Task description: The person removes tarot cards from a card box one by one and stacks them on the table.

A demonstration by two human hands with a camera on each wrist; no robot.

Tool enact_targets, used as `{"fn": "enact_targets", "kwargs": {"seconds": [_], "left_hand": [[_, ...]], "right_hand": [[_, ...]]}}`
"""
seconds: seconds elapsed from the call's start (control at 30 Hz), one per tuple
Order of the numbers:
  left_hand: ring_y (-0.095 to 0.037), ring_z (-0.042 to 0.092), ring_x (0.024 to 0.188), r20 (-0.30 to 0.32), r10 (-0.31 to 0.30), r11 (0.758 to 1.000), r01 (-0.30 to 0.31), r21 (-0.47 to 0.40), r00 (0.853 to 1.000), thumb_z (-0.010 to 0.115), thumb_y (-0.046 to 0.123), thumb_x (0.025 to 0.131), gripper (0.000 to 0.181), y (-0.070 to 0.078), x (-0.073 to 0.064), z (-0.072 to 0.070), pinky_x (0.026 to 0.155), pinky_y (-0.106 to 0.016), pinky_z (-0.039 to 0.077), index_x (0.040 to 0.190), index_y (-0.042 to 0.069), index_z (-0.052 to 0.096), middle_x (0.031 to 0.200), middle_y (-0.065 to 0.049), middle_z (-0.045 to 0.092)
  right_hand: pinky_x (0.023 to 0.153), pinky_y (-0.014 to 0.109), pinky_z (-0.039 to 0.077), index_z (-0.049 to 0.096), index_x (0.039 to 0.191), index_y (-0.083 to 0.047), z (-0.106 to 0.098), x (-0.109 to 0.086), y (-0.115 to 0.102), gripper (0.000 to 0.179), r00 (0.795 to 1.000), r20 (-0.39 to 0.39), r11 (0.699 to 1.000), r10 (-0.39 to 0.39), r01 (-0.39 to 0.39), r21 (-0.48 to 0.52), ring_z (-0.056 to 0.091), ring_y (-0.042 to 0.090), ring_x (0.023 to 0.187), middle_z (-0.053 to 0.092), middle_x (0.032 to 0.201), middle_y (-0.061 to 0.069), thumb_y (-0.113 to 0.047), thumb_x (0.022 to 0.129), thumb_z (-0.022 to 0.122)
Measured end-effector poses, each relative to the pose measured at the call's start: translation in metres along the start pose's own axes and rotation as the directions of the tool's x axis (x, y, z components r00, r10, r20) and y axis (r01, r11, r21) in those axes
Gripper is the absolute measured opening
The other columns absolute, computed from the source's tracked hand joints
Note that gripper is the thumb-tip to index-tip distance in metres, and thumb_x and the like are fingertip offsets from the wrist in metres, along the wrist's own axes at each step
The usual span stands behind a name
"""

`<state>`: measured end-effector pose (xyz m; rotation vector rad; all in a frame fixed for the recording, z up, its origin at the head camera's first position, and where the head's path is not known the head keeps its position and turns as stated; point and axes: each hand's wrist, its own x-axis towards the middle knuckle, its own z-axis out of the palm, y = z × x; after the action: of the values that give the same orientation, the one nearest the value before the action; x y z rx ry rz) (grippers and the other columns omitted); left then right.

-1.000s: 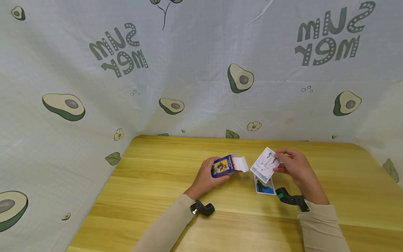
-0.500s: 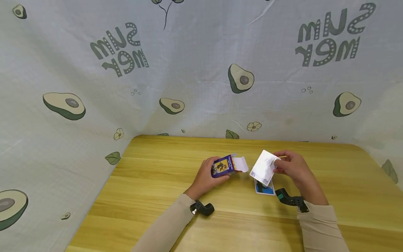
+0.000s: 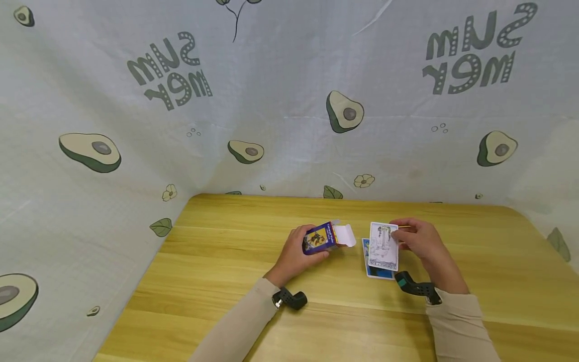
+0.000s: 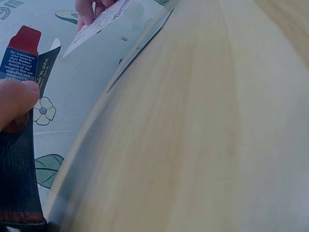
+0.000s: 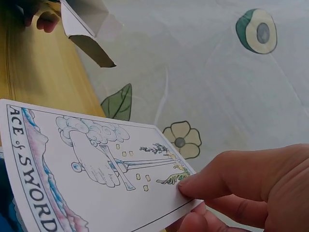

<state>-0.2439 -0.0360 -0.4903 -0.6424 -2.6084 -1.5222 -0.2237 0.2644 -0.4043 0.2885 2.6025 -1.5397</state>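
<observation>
My left hand point(image 3: 293, 255) grips a purple card box point(image 3: 318, 238) with a yellow picture panel, its white end flap hanging open to the right. In the left wrist view the thumb presses the box's dark side, below small printed text. My right hand point(image 3: 422, 244) pinches a white tarot card point(image 3: 382, 246) at its right edge, thumb on top. The right wrist view shows its sword drawing and the words "ACE of SWORD", the rest cut off. Beneath it, partly covered, a blue picture card point(image 3: 379, 273) lies on the table.
Both hands work over a yellow wood-grain table point(image 3: 217, 281). A pale curtain point(image 3: 280, 100) printed with avocados and lettering hangs behind and at the left. Each wrist wears a black strap with a camera arm point(image 3: 294, 300).
The white card has turned from a slant to nearly straight and come down over the blue card. Its glare is gone. The left hand and box stay in place.
</observation>
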Motion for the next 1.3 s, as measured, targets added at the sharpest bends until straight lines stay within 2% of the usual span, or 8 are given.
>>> {"fn": "enact_targets", "kwargs": {"seconds": [0.13,0.4,0.63,0.97,1.3], "left_hand": [[-0.014,0.046,0.111,0.001,-0.006,1.0,0.006,-0.003,1.0,0.076,0.048,0.078,0.073,0.0,0.0,0.0,0.091,-0.034,0.042,0.138,0.022,0.045,0.127,0.004,0.051],[-0.015,0.046,0.11,0.002,-0.001,1.0,0.001,-0.009,1.0,0.077,0.045,0.079,0.071,0.002,0.0,-0.001,0.09,-0.033,0.043,0.137,0.019,0.046,0.126,0.003,0.052],[-0.014,0.045,0.11,0.006,-0.007,1.0,0.007,-0.021,1.0,0.077,0.044,0.079,0.07,0.005,0.0,-0.002,0.09,-0.032,0.043,0.137,0.02,0.046,0.125,0.003,0.052],[-0.015,0.046,0.109,0.005,-0.016,1.0,0.016,-0.016,1.0,0.077,0.045,0.079,0.071,0.004,0.0,-0.002,0.089,-0.032,0.043,0.138,0.02,0.046,0.126,0.003,0.051],[-0.014,0.045,0.109,0.007,-0.026,1.0,0.026,-0.005,1.0,0.077,0.045,0.079,0.071,0.005,-0.001,-0.001,0.089,-0.032,0.043,0.138,0.021,0.045,0.126,0.003,0.051]], "right_hand": [[0.071,0.024,0.052,0.05,0.133,0.006,0.001,0.002,0.003,0.046,1.0,-0.004,1.0,-0.002,0.002,0.004,0.054,0.031,0.094,0.051,0.126,0.028,-0.016,0.093,0.06],[0.071,0.027,0.052,0.052,0.131,0.004,0.0,0.004,0.008,0.047,1.0,0.007,1.0,-0.002,0.002,-0.01,0.056,0.027,0.09,0.062,0.111,0.02,-0.021,0.093,0.064],[0.07,0.025,0.05,0.052,0.131,0.002,0.003,0.008,0.016,0.045,0.999,0.007,0.999,0.044,-0.043,-0.009,0.055,0.03,0.091,0.054,0.126,0.03,-0.02,0.093,0.063],[0.068,0.026,0.05,0.053,0.126,0.004,0.004,0.011,0.021,0.043,0.999,0.015,0.999,0.044,-0.044,-0.02,0.058,0.028,0.084,0.057,0.122,0.031,-0.02,0.091,0.065],[0.065,0.027,0.046,0.052,0.125,0.005,0.006,0.013,0.026,0.044,0.999,0.018,0.998,0.046,-0.045,-0.053,0.054,0.027,0.083,0.064,0.105,0.022,-0.021,0.091,0.065]]}}
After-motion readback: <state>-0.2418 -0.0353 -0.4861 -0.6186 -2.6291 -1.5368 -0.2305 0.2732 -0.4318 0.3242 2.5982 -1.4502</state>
